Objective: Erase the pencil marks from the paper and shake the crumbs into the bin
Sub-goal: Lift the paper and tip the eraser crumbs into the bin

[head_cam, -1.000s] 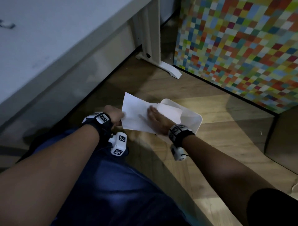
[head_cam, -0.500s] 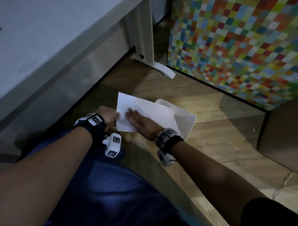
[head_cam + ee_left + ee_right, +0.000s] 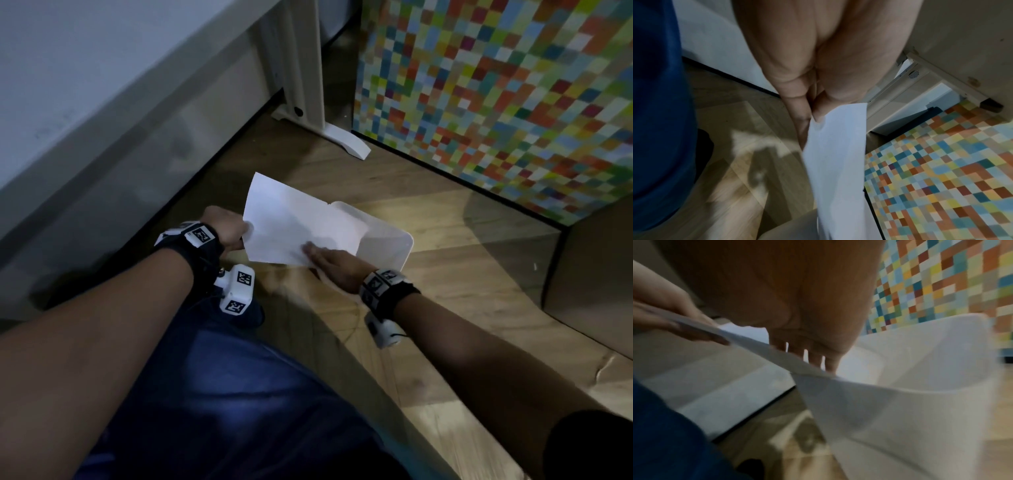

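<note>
A white sheet of paper (image 3: 294, 222) is tilted over the open white bin (image 3: 394, 246) on the wooden floor. My left hand (image 3: 229, 228) pinches the paper's left edge; in the left wrist view the thumb and fingers (image 3: 807, 113) clamp the paper (image 3: 836, 154). My right hand (image 3: 329, 262) lies flat on the paper's near edge with straight fingers (image 3: 813, 360), just above the bin's rim (image 3: 920, 386). The paper (image 3: 760, 345) slopes down toward the bin. No marks or crumbs can be made out.
A white desk (image 3: 85, 85) rises at the left, its white leg and foot (image 3: 322, 113) behind the bin. A multicoloured checkered panel (image 3: 496, 96) stands at the back right. A brown box (image 3: 596, 281) sits at the right. My blue-trousered leg (image 3: 222, 394) fills the foreground.
My right hand has slid from the left part of the sheet back to the right, toward the bin. My left hand has kept its pinch on the left edge.
</note>
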Demonstrator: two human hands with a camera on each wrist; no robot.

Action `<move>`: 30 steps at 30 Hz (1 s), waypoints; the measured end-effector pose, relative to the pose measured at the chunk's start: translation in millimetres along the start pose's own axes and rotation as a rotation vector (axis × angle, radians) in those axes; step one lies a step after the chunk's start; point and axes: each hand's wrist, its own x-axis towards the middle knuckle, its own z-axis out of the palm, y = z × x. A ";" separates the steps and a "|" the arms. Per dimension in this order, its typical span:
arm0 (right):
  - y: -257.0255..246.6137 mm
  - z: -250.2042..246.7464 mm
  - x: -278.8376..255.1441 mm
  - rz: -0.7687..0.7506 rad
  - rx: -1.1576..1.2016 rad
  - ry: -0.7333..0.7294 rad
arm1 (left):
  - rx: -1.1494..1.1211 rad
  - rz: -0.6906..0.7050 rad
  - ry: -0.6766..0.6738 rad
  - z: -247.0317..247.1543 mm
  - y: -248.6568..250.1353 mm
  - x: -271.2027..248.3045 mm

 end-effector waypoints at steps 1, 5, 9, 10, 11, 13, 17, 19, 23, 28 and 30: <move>10.0 -7.9 -0.2 0.113 -0.030 -0.009 | 0.010 0.000 0.010 -3.4 0.9 0.3; 15.1 -40.9 1.8 0.337 -0.237 0.044 | 0.037 0.005 0.038 -12.3 0.2 3.2; -31.2 -34.4 6.9 -0.089 -0.115 0.096 | 0.043 -0.028 0.024 -8.2 -1.4 0.6; -40.6 -24.8 11.1 -0.171 -0.027 0.059 | 0.058 -0.032 0.022 -6.2 -1.2 -1.4; -45.9 -15.7 16.0 -0.221 0.044 0.011 | 0.064 -0.035 0.016 -4.4 0.0 -3.7; -35.8 -4.4 23.7 -0.218 0.069 -0.043 | 0.000 -0.061 0.000 -4.0 3.2 -6.1; 16.9 -16.0 22.0 0.114 -0.015 -0.077 | -0.038 -0.080 0.009 -20.5 0.7 1.5; 39.2 -28.9 21.9 0.302 -0.088 -0.065 | -0.005 -0.068 0.020 -27.5 -3.3 7.8; 56.9 -57.9 45.3 0.352 -0.211 0.049 | 0.191 -0.029 0.024 -34.2 -5.9 0.9; 85.4 -74.8 85.6 0.498 0.238 0.027 | 0.231 -0.053 -0.016 -37.7 -12.8 10.6; 104.9 -74.8 103.2 0.536 0.281 0.034 | 0.260 -0.055 0.007 -35.9 -8.0 5.0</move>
